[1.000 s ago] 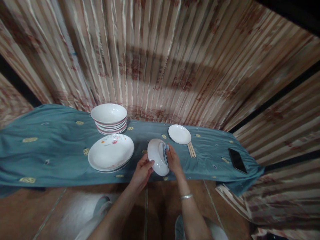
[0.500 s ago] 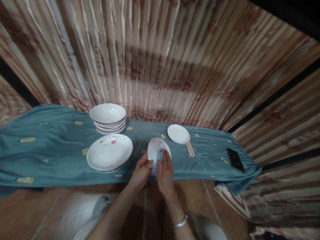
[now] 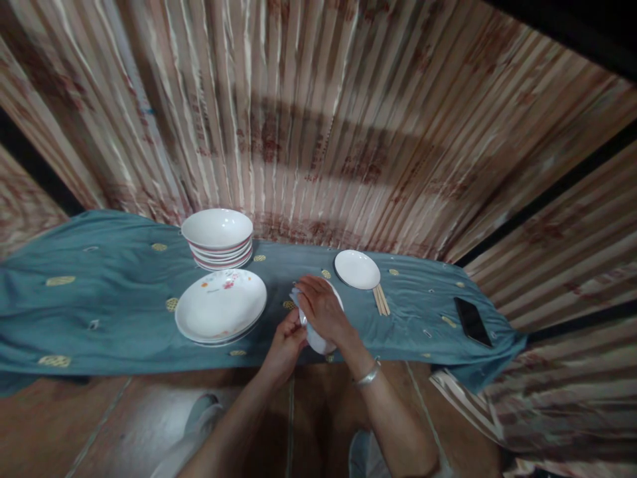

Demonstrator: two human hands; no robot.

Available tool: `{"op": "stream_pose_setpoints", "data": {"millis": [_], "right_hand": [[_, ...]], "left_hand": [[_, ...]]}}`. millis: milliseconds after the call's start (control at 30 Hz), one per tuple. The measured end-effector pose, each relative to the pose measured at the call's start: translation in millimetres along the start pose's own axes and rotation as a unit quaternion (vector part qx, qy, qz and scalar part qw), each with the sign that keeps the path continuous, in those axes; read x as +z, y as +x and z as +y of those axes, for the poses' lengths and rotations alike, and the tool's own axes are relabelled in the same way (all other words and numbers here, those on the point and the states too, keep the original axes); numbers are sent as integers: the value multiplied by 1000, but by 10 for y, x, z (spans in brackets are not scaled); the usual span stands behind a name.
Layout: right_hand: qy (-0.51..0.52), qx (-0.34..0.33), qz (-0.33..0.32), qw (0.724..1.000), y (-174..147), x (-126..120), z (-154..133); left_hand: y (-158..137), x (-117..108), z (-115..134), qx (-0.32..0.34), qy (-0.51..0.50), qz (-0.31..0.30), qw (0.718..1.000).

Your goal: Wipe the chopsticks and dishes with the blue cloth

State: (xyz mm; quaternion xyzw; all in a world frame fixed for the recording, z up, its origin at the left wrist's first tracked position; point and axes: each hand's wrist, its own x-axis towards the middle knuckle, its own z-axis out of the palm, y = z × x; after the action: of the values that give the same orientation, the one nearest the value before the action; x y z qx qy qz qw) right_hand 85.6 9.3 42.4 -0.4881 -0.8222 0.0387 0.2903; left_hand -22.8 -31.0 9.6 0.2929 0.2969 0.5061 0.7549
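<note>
Lower centre: your left hand (image 3: 287, 340) grips the white dish (image 3: 336, 293) by its edge; your right hand (image 3: 322, 312) holds a bluish cloth (image 3: 294, 296) against it. Wiping seems unfinished; plates (image 3: 219, 311) at left, status unclear.

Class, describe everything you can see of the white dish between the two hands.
The white dish looks like glazed ceramic, shiny, with a rounded rim. It is held tilted, seen against the near part of the teal tablecloth. The left hand grips its left edge; the right hand lies across its middle with a pale blue cloth. Mainly its right edge and lower end show; hands and cloth cover much of the rest, so any decoration there is hidden.
</note>
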Motion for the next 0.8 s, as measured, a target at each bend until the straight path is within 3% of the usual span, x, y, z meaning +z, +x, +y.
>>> {"op": "stream_pose_setpoints", "data": {"millis": [133, 367, 500, 800], "right_hand": [[43, 3, -17, 999, 200, 4, 197], [121, 93, -52, 987, 323, 95, 603], [245, 204, -45, 947, 318, 185, 850], [335, 348, 0, 876, 57, 324, 1167]], "left_hand": [[-3, -9, 3, -4, 5, 9, 1000], [-7, 6, 19, -4, 9, 2, 1000], [1, 0, 15, -12, 8, 11, 1000], [37, -10, 70, -2, -24, 1, 1000]]}}
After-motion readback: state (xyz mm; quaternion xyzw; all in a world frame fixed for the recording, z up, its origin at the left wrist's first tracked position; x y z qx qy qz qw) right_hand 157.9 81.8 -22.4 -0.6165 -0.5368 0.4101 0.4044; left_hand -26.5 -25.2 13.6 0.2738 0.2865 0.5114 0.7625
